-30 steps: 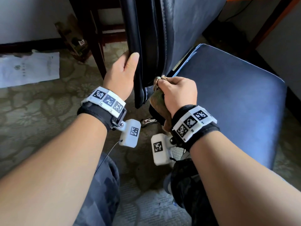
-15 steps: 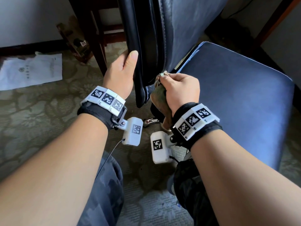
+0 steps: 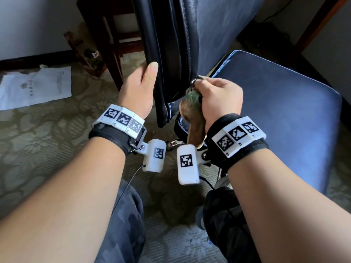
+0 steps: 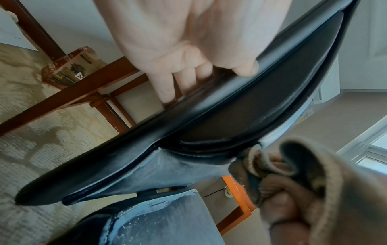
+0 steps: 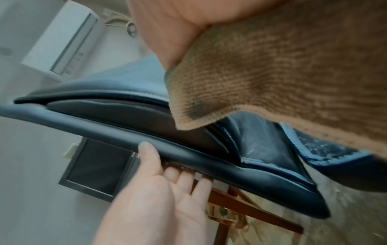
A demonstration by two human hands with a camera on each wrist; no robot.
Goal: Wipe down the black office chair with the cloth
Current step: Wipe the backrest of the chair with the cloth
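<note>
The black office chair's backrest [image 3: 171, 44] stands upright, edge-on to me, above its dark seat [image 3: 275, 111]. My left hand [image 3: 150, 76] grips the backrest's side edge, thumb on the near face and fingers behind it; the left wrist view shows the left hand [image 4: 199, 66] on that backrest [image 4: 209, 119]. My right hand [image 3: 218, 95] clutches a bunched brown cloth [image 3: 193, 114] against the backrest's lower corner, just above the seat. The right wrist view shows the cloth [image 5: 272, 74] hanging close to the backrest [image 5: 188, 149], dark smudges on its edge.
Patterned carpet lies all round. A white paper [image 3: 36, 86] lies on the floor at left, and a small box [image 3: 85, 52] leans by dark wooden furniture legs [image 3: 112, 54]. Another wooden leg [image 3: 313, 25] stands at the back right. My knees are below my forearms.
My right hand with the cloth has shifted slightly up and right along the backrest's lower corner. The left hand keeps its hold on the edge.
</note>
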